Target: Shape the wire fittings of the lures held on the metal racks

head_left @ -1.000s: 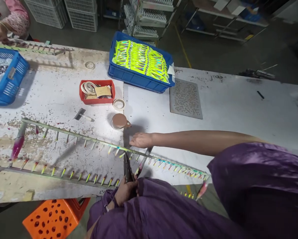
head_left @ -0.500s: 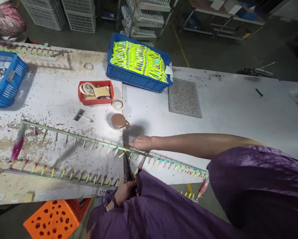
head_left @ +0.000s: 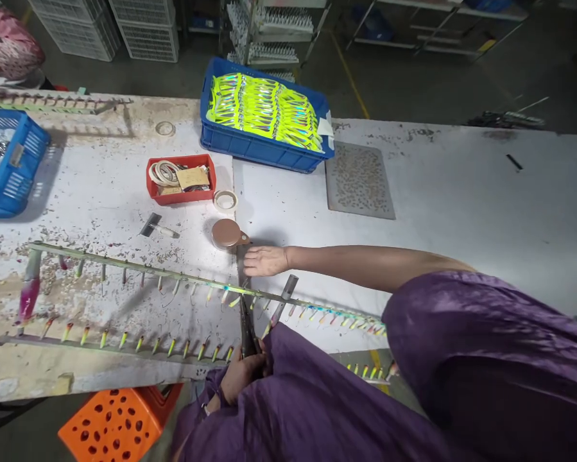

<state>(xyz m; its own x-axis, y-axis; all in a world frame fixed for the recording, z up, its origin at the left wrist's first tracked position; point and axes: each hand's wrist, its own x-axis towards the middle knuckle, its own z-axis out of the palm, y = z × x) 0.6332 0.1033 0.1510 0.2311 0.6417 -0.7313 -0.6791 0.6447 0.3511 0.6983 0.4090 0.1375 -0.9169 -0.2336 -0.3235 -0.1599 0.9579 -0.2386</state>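
Right hand [head_left: 267,261]: now nearer round, brown-lidded container [head_left: 226,233]; fingers extended.
Left hand [head_left: 242,377]: fingers still around dark metal pliers [head_left: 248,330].

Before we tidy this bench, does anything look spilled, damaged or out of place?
Yes: small brownish bits lie strewn over the left side of the table, around the scraper and beneath the rack, looking like unswept litter. The table's white surface also shows tan patches toward the near left corner, as if worn.
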